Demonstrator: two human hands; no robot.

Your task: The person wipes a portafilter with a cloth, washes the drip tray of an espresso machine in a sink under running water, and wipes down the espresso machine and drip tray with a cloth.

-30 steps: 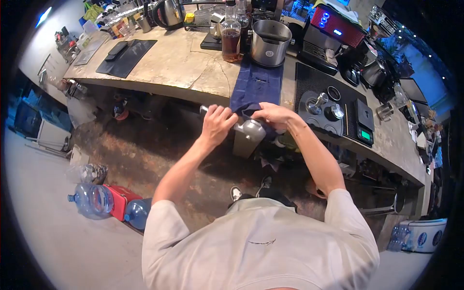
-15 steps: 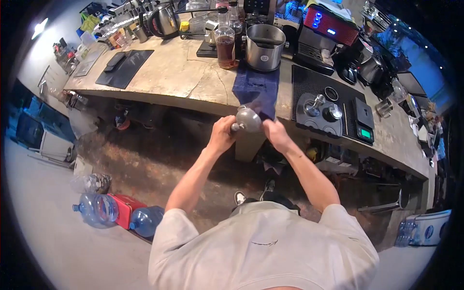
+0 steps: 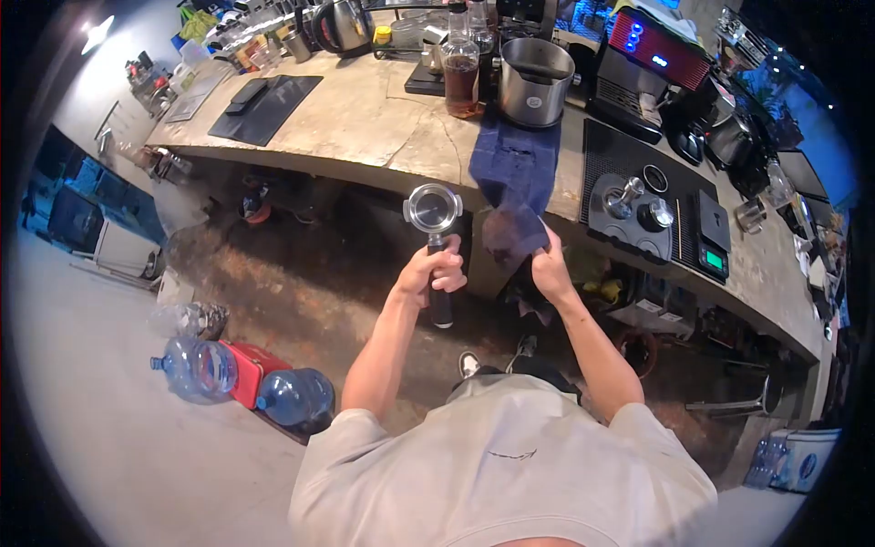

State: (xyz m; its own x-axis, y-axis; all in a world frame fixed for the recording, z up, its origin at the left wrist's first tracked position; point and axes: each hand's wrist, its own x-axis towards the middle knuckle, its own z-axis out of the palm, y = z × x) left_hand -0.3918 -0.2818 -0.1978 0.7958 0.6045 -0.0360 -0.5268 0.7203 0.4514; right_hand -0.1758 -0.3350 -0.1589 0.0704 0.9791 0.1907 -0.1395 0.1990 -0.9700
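My left hand [image 3: 432,271] is wrapped round the black handle of a portafilter [image 3: 432,210], held up in front of the counter's edge. Its round metal basket faces me and looks bare inside. With closed fingers my right hand [image 3: 550,265] grips the loose lower end of a dark blue cloth [image 3: 516,169]. The cloth hangs over the counter's front edge, and its upper part lies under a steel knock container [image 3: 535,84]. A gap separates the portafilter from the cloth.
An espresso machine [image 3: 645,68] stands at the back right. On a black mat lie a tamping station [image 3: 629,214] and a scale [image 3: 712,260]. A bottle of brown liquid [image 3: 461,77] is beside the container. Water jugs [image 3: 296,397] stand on the floor at left.
The portafilter has turned upright, basket up and facing me, and moved left, away from the cloth. My right hand has pulled the cloth's end to the right. The view has shifted slightly.
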